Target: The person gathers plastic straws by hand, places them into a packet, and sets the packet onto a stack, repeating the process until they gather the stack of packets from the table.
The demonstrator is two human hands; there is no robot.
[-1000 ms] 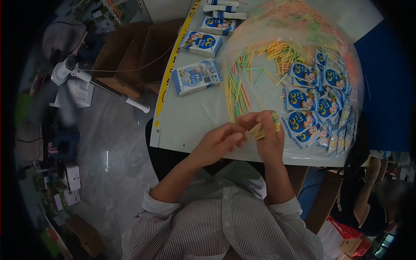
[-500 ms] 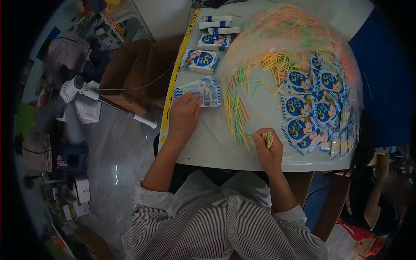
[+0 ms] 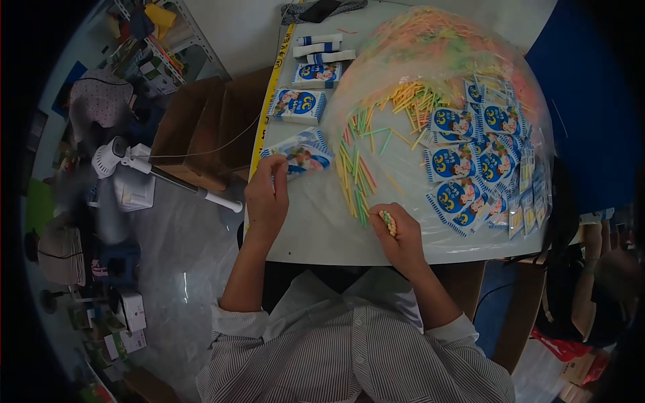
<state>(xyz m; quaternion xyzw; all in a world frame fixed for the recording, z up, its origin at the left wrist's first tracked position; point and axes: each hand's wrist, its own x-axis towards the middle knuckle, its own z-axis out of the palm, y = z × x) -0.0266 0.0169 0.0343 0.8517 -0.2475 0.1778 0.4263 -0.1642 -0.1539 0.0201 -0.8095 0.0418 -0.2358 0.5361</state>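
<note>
At the table's left part, my left hand [image 3: 267, 195] is at the lower left corner of a loose blue-and-white packet [image 3: 306, 156], its fingers bent together around something thin that I cannot make out. My right hand [image 3: 402, 240] is closed around a bundle of yellow and green sticks [image 3: 388, 223], their ends showing at the thumb side. Just beyond it, loose coloured sticks [image 3: 356, 171] lie on clear plastic. To the right, several filled blue-and-white packets [image 3: 451, 163] overlap in rows. More sticks fill the big clear bag [image 3: 443, 40] behind.
Stacked packets [image 3: 297, 105] and rolled white-and-blue strips [image 3: 318, 48] lie at the table's upper left, beside yellow edge tape [image 3: 267, 107]. Open cardboard boxes [image 3: 195, 134] and a white fan-like device [image 3: 111, 158] stand to the left. A person's arm [image 3: 586, 289] shows at the lower right.
My left hand has moved slightly left and down, off the middle of the packet, whose colourful side now shows. My right hand has shifted left and turned, still holding the sticks.
</note>
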